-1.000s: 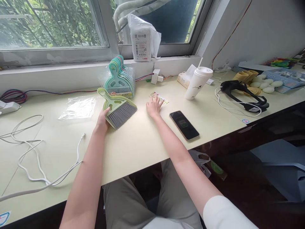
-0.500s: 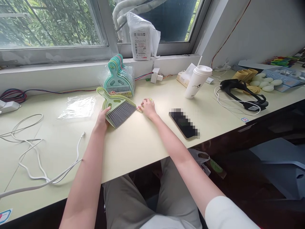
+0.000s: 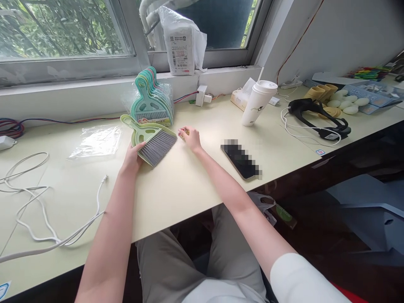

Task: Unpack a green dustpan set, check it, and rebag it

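Gripping the green dustpan-and-brush set [image 3: 158, 147] at its near left edge, the left hand [image 3: 131, 160] rests its thumb on top — the set sits just before the stacked teal dustpans [image 3: 150, 103]. The right hand [image 3: 191, 138] pinches a small printed label [image 3: 184, 133], mostly hidden, just beside the gray bristles' far corner.

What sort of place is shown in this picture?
Probably an office-like workroom: a long table stands below a window, with stacked dustpan sets and a paper cup on it.
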Available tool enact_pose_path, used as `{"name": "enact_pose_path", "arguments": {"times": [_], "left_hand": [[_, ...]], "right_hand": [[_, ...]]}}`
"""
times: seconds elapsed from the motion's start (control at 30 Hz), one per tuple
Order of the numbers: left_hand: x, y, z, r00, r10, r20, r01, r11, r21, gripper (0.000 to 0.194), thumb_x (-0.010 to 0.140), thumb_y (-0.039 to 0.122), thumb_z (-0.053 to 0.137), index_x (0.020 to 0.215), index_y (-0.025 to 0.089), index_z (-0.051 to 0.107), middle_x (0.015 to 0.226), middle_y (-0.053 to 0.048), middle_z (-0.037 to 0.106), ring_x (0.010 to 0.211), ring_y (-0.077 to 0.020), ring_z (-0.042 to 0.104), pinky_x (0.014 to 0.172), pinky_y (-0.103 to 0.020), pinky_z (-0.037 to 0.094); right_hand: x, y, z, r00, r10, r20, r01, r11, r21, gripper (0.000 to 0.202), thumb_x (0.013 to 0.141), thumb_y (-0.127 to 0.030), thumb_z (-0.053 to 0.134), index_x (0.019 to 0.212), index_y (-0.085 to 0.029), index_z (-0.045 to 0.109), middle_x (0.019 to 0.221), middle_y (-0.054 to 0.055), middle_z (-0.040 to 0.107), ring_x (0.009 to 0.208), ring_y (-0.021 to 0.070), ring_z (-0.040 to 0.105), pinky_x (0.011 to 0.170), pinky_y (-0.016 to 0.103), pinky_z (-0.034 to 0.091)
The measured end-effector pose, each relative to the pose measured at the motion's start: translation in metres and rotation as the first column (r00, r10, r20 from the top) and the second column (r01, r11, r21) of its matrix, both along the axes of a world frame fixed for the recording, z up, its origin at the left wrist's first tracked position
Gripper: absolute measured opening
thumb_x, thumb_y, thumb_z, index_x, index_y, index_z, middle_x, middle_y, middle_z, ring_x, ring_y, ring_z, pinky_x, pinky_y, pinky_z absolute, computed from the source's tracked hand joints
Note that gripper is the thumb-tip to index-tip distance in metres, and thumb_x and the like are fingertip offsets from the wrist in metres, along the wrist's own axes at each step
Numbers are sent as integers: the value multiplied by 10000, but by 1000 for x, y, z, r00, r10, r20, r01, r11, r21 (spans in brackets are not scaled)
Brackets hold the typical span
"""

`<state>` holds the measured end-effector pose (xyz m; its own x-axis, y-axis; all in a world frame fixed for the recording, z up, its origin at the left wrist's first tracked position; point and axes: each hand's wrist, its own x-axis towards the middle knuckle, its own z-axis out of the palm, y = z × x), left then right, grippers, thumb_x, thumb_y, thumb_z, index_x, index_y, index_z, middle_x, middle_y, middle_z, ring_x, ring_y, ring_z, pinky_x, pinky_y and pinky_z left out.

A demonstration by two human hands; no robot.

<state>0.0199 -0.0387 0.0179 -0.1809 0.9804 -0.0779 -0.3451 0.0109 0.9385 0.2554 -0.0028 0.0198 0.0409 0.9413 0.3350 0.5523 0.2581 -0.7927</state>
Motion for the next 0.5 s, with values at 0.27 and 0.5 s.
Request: {"name": "enact_pose_path", "arguments": {"times": [0.27,0.5], "left_hand": [[29,-4,-6,982,-186,42,181,979,92,489,817,454,738,1230,217,625,1217,-108,680,1141,-311,660,937,-420,585],[32,-12,-3,973,-228,-25,230,970,82,514,707,307,855,1153,174,636,1078,-125,709,1096,-326,679,912,-402,588]], "right_hand": [[-61,-42,6,947,226,228,-258,958,126,495,1033,-497,333,1453,-285,488,1619,47,369,1552,226,227,1251,612,78],[-66,-41,-7,918,286,276,-279,958,-66,637,1039,-451,270,1609,-302,27,1697,29,36,1587,215,-8,1201,672,-93]]}}
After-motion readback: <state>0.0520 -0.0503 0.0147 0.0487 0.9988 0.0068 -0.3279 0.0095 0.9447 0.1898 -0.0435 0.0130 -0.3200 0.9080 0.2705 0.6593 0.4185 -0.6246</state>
